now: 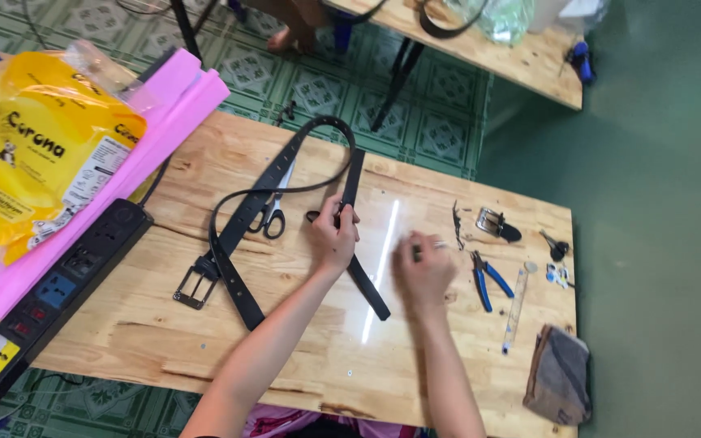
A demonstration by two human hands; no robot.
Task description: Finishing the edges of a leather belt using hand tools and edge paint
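surface [302, 357]: light wood, seen from above, glare streak down the middle
pouch [560, 375]: grey-brown fabric, near right corner
right hand [422, 274]: motion-blurred, low over the surface; a thin light object sticks out past the fingers; can't tell how tight the grip is or what it is
left hand [333, 239]: grip closed on the belt, thumb and fingers pinching the strap where it crosses itself
belt [241, 235]: black strap, looped across the surface; one end runs down-right between the two hands, the other leads to the buckle
buckle [195, 285]: square metal frame, flat on the wood, left of the left forearm
scissors [271, 215]: black handles, inside the belt loop, just left of the left hand
pliers [487, 277]: blue handles, just right of the right hand
ruler [515, 310]: clear, beside the pliers
spare buckle [492, 222]: metal, beyond the pliers
power strip [50, 296]: black, along the left edge
foam sheet [123, 174]: pink, under a yellow bag [30, 154]
second table [488, 49]: far, across green tiled floor [440, 122]
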